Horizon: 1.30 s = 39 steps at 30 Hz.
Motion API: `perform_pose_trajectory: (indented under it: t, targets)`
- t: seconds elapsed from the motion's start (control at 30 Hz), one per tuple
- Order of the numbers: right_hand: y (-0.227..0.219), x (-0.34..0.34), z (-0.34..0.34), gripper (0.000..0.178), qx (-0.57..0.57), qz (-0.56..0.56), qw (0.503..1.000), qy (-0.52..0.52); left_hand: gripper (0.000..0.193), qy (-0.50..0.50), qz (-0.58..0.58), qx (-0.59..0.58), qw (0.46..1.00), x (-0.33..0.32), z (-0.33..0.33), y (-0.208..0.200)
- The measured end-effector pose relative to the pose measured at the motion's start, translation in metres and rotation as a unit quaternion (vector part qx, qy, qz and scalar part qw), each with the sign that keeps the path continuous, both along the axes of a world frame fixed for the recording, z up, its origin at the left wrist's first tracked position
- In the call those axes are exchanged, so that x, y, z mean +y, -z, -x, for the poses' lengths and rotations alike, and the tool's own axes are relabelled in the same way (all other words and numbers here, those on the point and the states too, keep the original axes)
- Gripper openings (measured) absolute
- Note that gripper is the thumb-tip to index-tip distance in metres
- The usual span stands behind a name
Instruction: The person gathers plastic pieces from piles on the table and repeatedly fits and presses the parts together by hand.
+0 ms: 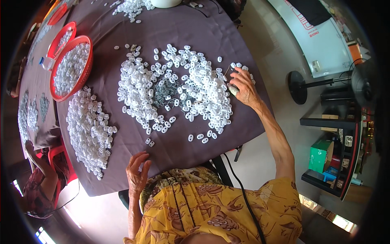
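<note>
My right hand is at the table's right side, fingers bent down and closed beside a few small white two-hole plastic pieces. A pale oval thing shows at its thumb side; its kind is unclear, and the fingertips are partly hidden. To its left spreads a heap of the same white pieces. A second heap lies further left, with dark grey metal screws or nails between the two. My left hand is at the near table edge, fingers loosely bent and apart from the thumb, with nothing visible in it.
A purple-brown cloth covers the table. At the left are another heap of white pieces and a red basket full of them. A clear bottle adjoins it. Another person's arm shows at far left. A fan stands right.
</note>
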State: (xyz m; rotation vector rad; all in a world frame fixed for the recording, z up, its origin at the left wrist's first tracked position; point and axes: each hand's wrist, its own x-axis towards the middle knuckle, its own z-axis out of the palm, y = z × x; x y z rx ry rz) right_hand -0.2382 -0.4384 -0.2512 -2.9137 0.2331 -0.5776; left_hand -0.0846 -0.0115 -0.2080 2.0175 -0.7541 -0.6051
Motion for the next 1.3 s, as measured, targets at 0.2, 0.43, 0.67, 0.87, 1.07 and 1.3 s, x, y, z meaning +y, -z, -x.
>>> perform_pose_trajectory:
  t: [0.2, 0.43, 0.67, 0.87, 1.07, 1.3]
  targets:
    - [-0.005, -0.008, 0.007, 0.016, -0.006, 0.020, 1.000, 0.011, 0.018, 0.004, -0.004, 0.005, 1.000, 0.000, -0.005, 0.002]
    - [-0.008, -0.016, 0.021, 0.021, 0.023, 0.002, 0.999, 0.040, 0.018, 0.002, -0.008, 0.013, 1.000, -0.003, -0.005, 0.001]
    - [-0.021, -0.026, -0.002, 0.032, 0.038, -0.001, 0.996, 0.086, 0.018, 0.002, -0.016, 0.020, 1.000, -0.003, -0.005, 0.000]
    - [-0.004, -0.035, -0.011, 0.032, 0.086, 0.054, 0.992, 0.079, 0.018, 0.000, -0.012, 0.015, 1.000, 0.001, -0.005, 0.003]
    - [-0.007, 0.017, -0.022, 0.047, 0.000, -0.165, 0.984, 0.071, 0.019, -0.009, -0.009, 0.015, 1.000, -0.001, -0.008, 0.000]
    - [0.018, 0.048, -0.057, 0.060, -0.054, -0.220, 0.972, 0.063, 0.020, -0.013, -0.007, 0.025, 1.000, 0.000, -0.007, 0.005]
